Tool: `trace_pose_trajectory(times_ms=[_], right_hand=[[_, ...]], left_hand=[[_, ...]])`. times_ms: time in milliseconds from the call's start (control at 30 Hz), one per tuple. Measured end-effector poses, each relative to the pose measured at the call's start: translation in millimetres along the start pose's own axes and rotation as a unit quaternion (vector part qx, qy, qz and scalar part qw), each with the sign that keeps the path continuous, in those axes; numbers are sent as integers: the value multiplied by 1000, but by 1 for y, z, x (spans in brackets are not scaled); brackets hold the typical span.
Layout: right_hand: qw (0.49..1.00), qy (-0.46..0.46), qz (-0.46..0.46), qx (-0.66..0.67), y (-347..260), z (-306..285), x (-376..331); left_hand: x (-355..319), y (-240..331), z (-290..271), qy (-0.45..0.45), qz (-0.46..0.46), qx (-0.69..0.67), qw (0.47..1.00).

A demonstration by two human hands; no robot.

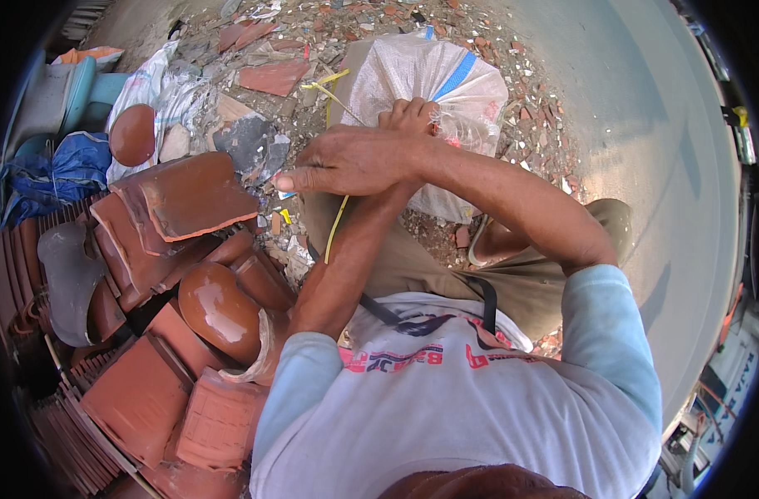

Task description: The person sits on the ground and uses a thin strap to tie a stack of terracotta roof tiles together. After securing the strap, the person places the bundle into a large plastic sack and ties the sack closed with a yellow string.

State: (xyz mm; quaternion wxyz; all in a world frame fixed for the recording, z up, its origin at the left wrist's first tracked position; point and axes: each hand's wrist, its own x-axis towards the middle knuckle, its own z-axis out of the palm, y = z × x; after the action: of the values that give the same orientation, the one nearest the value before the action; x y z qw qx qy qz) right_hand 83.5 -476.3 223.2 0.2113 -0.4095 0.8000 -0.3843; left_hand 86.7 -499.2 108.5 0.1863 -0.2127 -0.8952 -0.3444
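Note:
My two forearms cross in front of me. My left hand is closed on the gathered mouth of a white woven sack with a blue stripe; frayed threads stick out beside the knuckles. Over the left wrist lies my right hand, back upward, thumb pointing left and fingers curled under. A thin yellow string hangs from beneath it, and another stretch runs above it toward the sack. The right fingertips are hidden, but the string appears to pass through that hand.
Reddish-brown clay roof tiles are stacked close on my left, with a curved glazed ridge piece among them. Blue plastic sheeting lies behind them. Tile shards litter the ground ahead. A grey paved road runs along the right.

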Motion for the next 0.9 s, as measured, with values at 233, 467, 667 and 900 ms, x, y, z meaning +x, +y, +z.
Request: trace_pose_trajectory(times_ms=[233, 467, 667, 900], right_hand=[[950, 70, 105, -284, 77, -48, 46], [979, 133, 158, 4, 133, -61, 68], [943, 290, 149, 64, 223, -89, 14], [818, 378, 145, 409, 161, -75, -50]], left_hand=[[4, 18, -4, -46, -15, 13, 999], [-3, 4, -8, 26, 56, -45, 997], [-13, -14, -3, -5, 77, -116, 990], [-31, -38, 0, -9, 32, -22, 999]])
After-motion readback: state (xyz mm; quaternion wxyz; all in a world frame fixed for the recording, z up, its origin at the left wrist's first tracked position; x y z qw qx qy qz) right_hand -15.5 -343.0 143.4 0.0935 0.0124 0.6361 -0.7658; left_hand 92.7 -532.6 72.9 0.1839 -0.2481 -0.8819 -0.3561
